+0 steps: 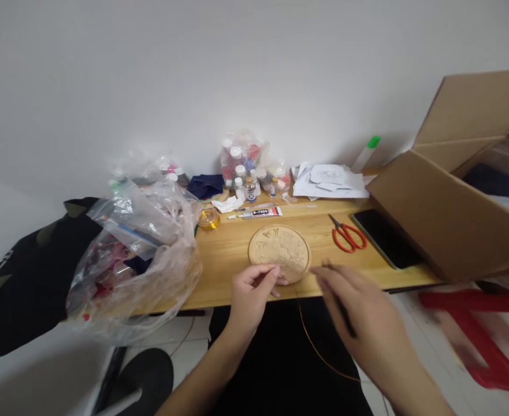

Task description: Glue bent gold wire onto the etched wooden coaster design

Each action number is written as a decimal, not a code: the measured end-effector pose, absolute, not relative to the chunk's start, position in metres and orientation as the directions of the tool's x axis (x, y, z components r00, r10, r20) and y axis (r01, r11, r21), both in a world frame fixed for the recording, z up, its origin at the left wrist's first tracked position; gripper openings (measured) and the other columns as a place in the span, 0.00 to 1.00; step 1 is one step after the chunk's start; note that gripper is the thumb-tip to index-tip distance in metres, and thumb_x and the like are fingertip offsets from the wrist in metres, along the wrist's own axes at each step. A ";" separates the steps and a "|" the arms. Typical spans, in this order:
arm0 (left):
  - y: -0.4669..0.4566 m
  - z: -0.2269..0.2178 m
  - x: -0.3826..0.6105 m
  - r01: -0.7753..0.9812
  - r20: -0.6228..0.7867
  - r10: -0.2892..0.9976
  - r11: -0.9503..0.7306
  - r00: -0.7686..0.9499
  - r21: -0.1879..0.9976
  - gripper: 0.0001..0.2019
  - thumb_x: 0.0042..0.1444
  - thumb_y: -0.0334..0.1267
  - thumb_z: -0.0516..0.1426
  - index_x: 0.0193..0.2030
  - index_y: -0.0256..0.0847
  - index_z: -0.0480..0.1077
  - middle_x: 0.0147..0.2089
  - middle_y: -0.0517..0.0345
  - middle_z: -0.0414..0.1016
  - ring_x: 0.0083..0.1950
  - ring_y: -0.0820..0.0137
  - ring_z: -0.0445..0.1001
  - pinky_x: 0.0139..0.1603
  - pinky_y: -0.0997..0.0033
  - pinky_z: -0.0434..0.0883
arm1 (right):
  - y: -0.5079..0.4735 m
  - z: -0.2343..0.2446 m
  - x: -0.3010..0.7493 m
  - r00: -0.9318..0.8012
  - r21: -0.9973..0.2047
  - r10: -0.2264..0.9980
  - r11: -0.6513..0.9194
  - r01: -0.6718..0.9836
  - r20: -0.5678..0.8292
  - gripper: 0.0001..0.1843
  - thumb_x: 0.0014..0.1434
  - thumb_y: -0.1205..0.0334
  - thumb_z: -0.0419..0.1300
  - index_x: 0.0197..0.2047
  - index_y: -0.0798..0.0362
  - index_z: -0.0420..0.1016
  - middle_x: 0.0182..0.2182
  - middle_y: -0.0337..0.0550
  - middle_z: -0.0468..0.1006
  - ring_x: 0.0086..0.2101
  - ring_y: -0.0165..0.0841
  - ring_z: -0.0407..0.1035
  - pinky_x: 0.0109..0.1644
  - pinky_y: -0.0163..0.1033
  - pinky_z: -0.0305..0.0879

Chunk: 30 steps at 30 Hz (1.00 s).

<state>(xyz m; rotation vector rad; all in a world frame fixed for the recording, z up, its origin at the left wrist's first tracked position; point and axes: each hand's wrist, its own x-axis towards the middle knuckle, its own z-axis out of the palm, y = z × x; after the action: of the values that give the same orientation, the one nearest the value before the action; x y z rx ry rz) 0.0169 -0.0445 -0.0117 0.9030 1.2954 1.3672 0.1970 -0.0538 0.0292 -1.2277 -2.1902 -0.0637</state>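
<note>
L-hand grip (pixel 253 290) pinched on near rim of round, tan, line-patterned disc (pixel 280 245), set at front of wood-grain counter (pixel 219 254). Slim dark tool (pixel 346 316) held in R-hand grip (pixel 362 300), blurred. Thin gold-coloured wire (pixel 312 346) seen btwn hands, below disc.

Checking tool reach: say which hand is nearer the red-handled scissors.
Right: the right hand is below the scissors in frame; the left hand is farther left, at the near edge of the round board.
</note>
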 end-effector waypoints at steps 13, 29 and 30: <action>-0.045 -0.023 0.024 -0.229 -0.208 0.962 0.165 -0.177 0.959 0.14 0.50 0.44 0.65 0.39 0.36 0.78 0.29 0.54 0.80 0.30 0.67 0.81 0.23 0.75 0.76 | -0.039 -0.013 0.194 -0.554 -0.246 0.736 0.662 0.708 0.388 0.14 0.66 0.69 0.50 0.42 0.52 0.77 0.31 0.44 0.78 0.26 0.31 0.72 0.27 0.34 0.63; -0.043 -0.013 -0.021 0.021 -0.366 0.890 0.375 0.272 0.927 0.22 0.57 0.52 0.58 0.53 0.42 0.72 0.36 0.56 0.77 0.29 0.72 0.76 0.31 0.73 0.69 | 0.014 -0.024 0.220 -0.364 -0.441 0.749 0.634 0.635 0.553 0.09 0.64 0.69 0.58 0.45 0.51 0.77 0.33 0.42 0.79 0.31 0.29 0.75 0.33 0.31 0.69; -0.050 -0.010 -0.031 0.165 -0.435 0.842 0.403 0.320 0.900 0.18 0.58 0.50 0.57 0.49 0.42 0.74 0.33 0.59 0.75 0.28 0.74 0.74 0.32 0.73 0.67 | 0.023 -0.018 0.229 -0.371 -0.380 0.731 0.638 0.669 0.573 0.09 0.64 0.68 0.59 0.46 0.51 0.77 0.34 0.43 0.80 0.32 0.29 0.76 0.34 0.32 0.69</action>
<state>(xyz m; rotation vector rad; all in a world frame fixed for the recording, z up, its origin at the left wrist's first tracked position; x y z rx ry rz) -0.0313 -0.0503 -0.0098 1.0918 1.1848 0.5865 0.2287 0.0231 -0.0177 -1.0870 -2.1242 0.1075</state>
